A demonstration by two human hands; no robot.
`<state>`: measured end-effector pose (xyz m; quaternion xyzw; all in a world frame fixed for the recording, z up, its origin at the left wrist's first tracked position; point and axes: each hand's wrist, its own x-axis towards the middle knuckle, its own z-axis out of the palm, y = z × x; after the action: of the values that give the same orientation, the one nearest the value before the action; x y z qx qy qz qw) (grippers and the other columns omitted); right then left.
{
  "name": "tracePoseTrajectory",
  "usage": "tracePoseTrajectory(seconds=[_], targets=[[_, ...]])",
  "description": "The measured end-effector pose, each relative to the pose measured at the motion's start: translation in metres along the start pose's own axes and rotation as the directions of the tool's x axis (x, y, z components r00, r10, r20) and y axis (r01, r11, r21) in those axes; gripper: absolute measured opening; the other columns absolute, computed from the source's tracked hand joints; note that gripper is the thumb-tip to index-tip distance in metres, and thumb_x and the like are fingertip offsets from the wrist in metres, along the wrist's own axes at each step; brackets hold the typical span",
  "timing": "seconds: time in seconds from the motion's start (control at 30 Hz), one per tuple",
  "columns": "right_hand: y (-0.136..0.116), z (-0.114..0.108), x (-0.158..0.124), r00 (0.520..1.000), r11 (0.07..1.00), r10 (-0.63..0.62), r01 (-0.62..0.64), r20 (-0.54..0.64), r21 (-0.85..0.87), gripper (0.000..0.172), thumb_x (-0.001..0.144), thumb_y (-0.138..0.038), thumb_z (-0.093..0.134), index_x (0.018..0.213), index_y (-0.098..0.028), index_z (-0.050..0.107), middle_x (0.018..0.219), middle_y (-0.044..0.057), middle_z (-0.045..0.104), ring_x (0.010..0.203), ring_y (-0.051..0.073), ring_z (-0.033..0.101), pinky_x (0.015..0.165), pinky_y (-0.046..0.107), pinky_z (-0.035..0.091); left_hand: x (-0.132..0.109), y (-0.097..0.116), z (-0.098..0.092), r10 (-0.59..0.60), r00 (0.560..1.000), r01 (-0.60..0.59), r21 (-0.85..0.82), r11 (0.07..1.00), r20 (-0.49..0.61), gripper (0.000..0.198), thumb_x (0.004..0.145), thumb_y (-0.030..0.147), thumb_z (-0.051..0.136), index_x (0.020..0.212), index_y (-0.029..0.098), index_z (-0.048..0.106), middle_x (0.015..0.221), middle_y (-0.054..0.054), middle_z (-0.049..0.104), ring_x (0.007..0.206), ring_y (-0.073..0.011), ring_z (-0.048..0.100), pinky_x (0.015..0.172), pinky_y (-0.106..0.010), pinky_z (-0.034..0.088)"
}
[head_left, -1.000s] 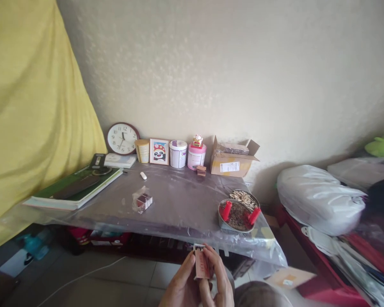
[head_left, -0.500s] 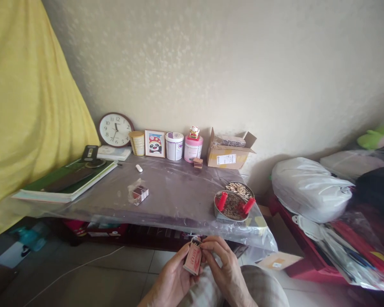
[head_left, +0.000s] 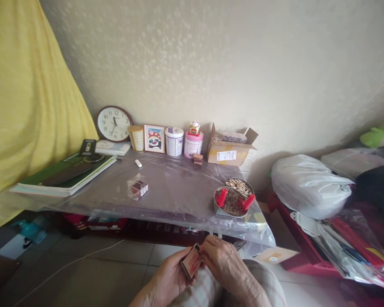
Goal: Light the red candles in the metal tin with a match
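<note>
My left hand point(head_left: 168, 273) is closed around a matchbox point(head_left: 192, 261), which it holds tilted over my lap, its printed face toward me. At the box's upper end sits my right hand point(head_left: 222, 260), fingers curled and pressed together against the edge; what they pinch is hidden. A round tin point(head_left: 232, 204) with brown grains and two red sticks stands near the table's right front corner. Directly behind it is another container holding many loose matches point(head_left: 239, 186). A plastic-wrapped pack of small boxes point(head_left: 138, 189) lies on the table.
The plastic-covered table point(head_left: 173, 187) is in front of me. Along the wall stand a clock point(head_left: 114, 123), a panda picture point(head_left: 154, 138), two tubs, and an open cardboard box point(head_left: 228, 149). On the left lies a green book point(head_left: 67, 175). White bags point(head_left: 310, 185) are piled on the right.
The matchbox has tilted further to the right, and its matches no longer show at the open end. My right hand has turned over, its back now upward, fingers more curled at the box.
</note>
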<state>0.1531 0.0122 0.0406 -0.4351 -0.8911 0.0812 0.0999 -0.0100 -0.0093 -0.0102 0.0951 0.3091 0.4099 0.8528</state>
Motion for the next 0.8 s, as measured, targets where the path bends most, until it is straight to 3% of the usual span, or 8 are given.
tracePoseTrajectory(seconds=[0.17,0.4,0.6,0.8], targets=[[-0.004,-0.003,0.001,0.999,0.999,-0.010,0.012,0.045,-0.039,0.020,0.090,-0.009,0.049,0.078,-0.021,0.060,0.085,0.005,0.067,0.076,0.018,0.063,0.067,0.028,0.045,0.004,-0.003,-0.004,-0.065,0.997,0.064,-0.027,0.998,-0.029,0.026,0.086,0.024,0.049,0.072,0.012,0.067,0.060,-0.004,0.067,0.047,-0.0107,0.057,0.047,-0.022,0.038],[-0.001,-0.004,0.001,0.988,0.999,0.021,-0.015,0.154,-0.043,0.025,0.088,-0.007,0.048,0.076,-0.022,0.064,0.085,0.003,0.069,0.072,0.017,0.064,0.061,0.027,0.042,0.011,-0.007,-0.009,-0.088,0.996,0.088,-0.018,0.996,-0.023,0.029,0.085,0.026,0.046,0.077,0.007,0.068,0.065,-0.011,0.070,0.045,-0.0103,0.056,0.043,-0.021,0.034],[-0.002,-0.002,0.003,0.990,0.997,-0.001,0.011,0.141,-0.076,0.024,0.089,-0.007,0.045,0.081,-0.021,0.064,0.087,0.006,0.069,0.077,0.018,0.064,0.065,0.028,0.042,0.015,-0.010,-0.012,-0.109,0.993,0.107,-0.049,0.993,-0.036,0.028,0.085,0.029,0.047,0.073,0.011,0.065,0.056,-0.003,0.064,0.044,-0.0107,0.057,0.043,-0.021,0.035],[0.003,-0.002,0.001,0.987,1.000,0.015,-0.012,0.163,-0.015,0.024,0.088,-0.008,0.048,0.077,-0.023,0.063,0.087,0.002,0.069,0.076,0.016,0.065,0.064,0.025,0.041,0.014,-0.012,-0.014,-0.129,0.992,0.129,-0.016,0.991,-0.009,0.032,0.084,0.029,0.047,0.080,0.005,0.068,0.066,-0.012,0.070,0.045,-0.0107,0.057,0.043,-0.020,0.035]])
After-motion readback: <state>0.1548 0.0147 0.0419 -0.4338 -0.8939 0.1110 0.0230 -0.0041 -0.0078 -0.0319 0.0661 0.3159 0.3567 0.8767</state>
